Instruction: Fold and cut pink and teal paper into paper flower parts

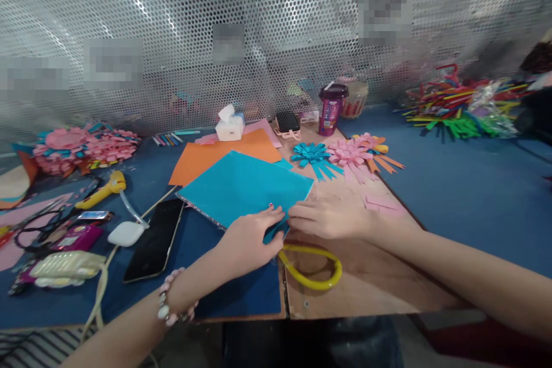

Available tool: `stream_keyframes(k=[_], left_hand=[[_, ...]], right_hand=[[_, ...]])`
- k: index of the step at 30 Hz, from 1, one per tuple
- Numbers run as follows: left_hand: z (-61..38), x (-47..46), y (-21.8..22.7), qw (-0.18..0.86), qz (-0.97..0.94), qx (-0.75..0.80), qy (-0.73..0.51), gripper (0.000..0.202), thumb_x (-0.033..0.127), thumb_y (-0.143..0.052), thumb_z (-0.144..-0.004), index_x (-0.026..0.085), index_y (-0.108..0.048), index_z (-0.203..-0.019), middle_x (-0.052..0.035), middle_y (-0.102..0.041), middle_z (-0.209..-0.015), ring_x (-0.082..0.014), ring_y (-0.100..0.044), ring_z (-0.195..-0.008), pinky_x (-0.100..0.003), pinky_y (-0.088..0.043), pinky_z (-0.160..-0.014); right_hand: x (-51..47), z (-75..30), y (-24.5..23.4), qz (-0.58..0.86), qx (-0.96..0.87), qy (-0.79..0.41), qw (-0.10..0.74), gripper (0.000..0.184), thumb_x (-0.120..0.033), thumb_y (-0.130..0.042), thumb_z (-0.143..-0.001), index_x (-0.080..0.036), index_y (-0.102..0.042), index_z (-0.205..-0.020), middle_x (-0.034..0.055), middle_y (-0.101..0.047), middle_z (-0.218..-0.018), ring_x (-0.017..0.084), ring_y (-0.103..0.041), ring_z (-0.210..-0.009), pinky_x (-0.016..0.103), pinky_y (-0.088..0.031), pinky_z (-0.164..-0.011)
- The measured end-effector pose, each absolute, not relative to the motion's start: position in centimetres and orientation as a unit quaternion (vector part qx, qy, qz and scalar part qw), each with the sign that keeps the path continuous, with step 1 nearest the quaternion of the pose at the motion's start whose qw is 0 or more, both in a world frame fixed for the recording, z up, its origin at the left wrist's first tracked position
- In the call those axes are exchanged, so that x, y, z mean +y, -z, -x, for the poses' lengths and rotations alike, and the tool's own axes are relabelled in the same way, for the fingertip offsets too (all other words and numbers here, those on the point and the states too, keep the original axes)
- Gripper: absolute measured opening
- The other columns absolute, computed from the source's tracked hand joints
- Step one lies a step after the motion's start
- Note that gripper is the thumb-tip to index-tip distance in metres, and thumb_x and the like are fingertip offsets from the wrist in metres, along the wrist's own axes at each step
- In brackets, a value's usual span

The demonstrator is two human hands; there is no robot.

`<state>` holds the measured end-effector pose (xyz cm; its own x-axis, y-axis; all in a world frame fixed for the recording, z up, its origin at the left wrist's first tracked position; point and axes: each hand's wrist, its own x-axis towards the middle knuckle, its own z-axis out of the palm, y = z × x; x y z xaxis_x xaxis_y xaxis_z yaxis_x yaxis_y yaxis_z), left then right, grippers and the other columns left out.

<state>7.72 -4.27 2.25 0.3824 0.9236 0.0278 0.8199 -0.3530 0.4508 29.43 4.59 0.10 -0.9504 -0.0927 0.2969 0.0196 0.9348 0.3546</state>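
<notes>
My left hand and my right hand meet at the near corner of a sheet of blue paper lying on the table. The fingers of both hands pinch that corner, pressed down against the wood. Yellow-handled scissors lie just under my hands on the wooden board. A beaded bracelet is on my left wrist. An orange sheet lies under the blue paper's far edge.
Blue, pink and orange paper flowers sit beyond my right hand. A black phone, a white case, a yellow glue gun and black scissors lie at left. A purple cup and a tissue box stand at back.
</notes>
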Motion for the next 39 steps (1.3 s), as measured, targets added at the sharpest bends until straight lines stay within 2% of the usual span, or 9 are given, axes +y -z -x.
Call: stream_keyframes(k=[7,13,18,21,25,31,36,39], left_hand=[[-7.8,-4.3,-2.4,0.183,-0.812,0.538,-0.134,0.046,0.03,-0.049,-0.09,0.017,-0.062,-0.133,-0.0078,-0.056,-0.141,-0.0257,-0.05,-0.135,-0.043,-0.045,-0.112],[-8.0,-4.8,-1.9,0.14,-0.826,0.53,-0.132,0.054,0.036,-0.051,-0.09,0.011,-0.056,-0.138,-0.0125,-0.054,-0.144,-0.028,-0.047,-0.137,-0.043,-0.042,-0.114],[-8.0,-5.0,-1.4,0.115,-0.835,0.523,-0.13,0.058,0.032,-0.053,-0.087,0.009,-0.052,-0.141,-0.0147,-0.05,-0.147,-0.0297,-0.044,-0.139,-0.045,-0.041,-0.115],[-7.9,-5.0,-1.3,0.116,-0.831,0.525,-0.141,0.058,0.032,-0.053,-0.088,0.01,-0.051,-0.142,-0.015,-0.05,-0.147,-0.0305,-0.046,-0.138,-0.046,-0.042,-0.114],[-7.9,-5.0,-0.9,0.118,-0.831,0.519,-0.159,0.057,0.029,-0.051,-0.088,0.012,-0.05,-0.142,-0.0155,-0.052,-0.145,-0.0315,-0.048,-0.137,-0.048,-0.044,-0.113],[-7.9,-5.1,-0.5,0.117,-0.84,0.502,-0.167,0.067,0.03,-0.055,-0.083,0.008,-0.043,-0.146,-0.0189,-0.047,-0.149,-0.0358,-0.043,-0.139,-0.052,-0.042,-0.113],[-7.9,-5.1,-0.7,0.144,-0.835,0.506,-0.16,0.077,0.027,-0.055,-0.081,0.008,-0.034,-0.152,-0.0194,-0.039,-0.154,-0.0352,-0.035,-0.144,-0.052,-0.039,-0.115],[-7.8,-5.0,-0.8,0.157,-0.83,0.513,-0.153,0.075,0.027,-0.055,-0.082,0.008,-0.034,-0.151,-0.0197,-0.04,-0.154,-0.0348,-0.036,-0.144,-0.052,-0.039,-0.116]], right_hand=[[4.3,-29.2,-0.4,-0.031,-0.968,0.209,0.133,0.034,-0.009,-0.032,-0.102,-0.012,-0.064,-0.09,0.0078,-0.062,-0.086,0.016,-0.059,-0.081,0.028,-0.048,-0.064],[4.2,-29.2,0.2,-0.014,-0.964,0.208,0.165,0.03,-0.012,-0.034,-0.103,-0.012,-0.061,-0.09,0.0062,-0.058,-0.082,0.014,-0.056,-0.071,0.027,-0.04,-0.054],[3.9,-29.2,0.1,0.025,-0.96,0.196,0.199,0.031,-0.012,-0.033,-0.103,-0.013,-0.058,-0.085,0.0031,-0.054,-0.073,0.013,-0.051,-0.065,0.027,-0.034,-0.052],[3.9,-29.3,0.0,0.014,-0.955,0.209,0.21,0.03,-0.012,-0.033,-0.102,-0.012,-0.059,-0.087,0.0056,-0.058,-0.078,0.014,-0.054,-0.069,0.027,-0.037,-0.055],[4.2,-29.2,0.1,0.02,-0.949,0.235,0.211,0.031,-0.012,-0.032,-0.102,-0.011,-0.061,-0.093,0.011,-0.064,-0.095,0.016,-0.058,-0.076,0.027,-0.04,-0.056],[4.7,-29.5,0.0,0.055,-0.955,0.22,0.192,0.029,-0.011,-0.036,-0.101,-0.011,-0.064,-0.098,0.0095,-0.067,-0.096,0.014,-0.06,-0.071,0.026,-0.042,-0.054],[5.1,-31.1,-1.1,0.101,-0.968,0.113,0.199,0.025,-0.01,-0.044,-0.095,-0.014,-0.066,-0.107,0.0102,-0.069,-0.108,0.014,-0.066,-0.079,0.025,-0.05,-0.064],[5.4,-32.2,-1.6,0.14,-0.966,0.044,0.214,0.029,-0.007,-0.047,-0.091,-0.019,-0.067,-0.109,0.0068,-0.071,-0.105,0.015,-0.068,-0.089,0.023,-0.053,-0.072]])
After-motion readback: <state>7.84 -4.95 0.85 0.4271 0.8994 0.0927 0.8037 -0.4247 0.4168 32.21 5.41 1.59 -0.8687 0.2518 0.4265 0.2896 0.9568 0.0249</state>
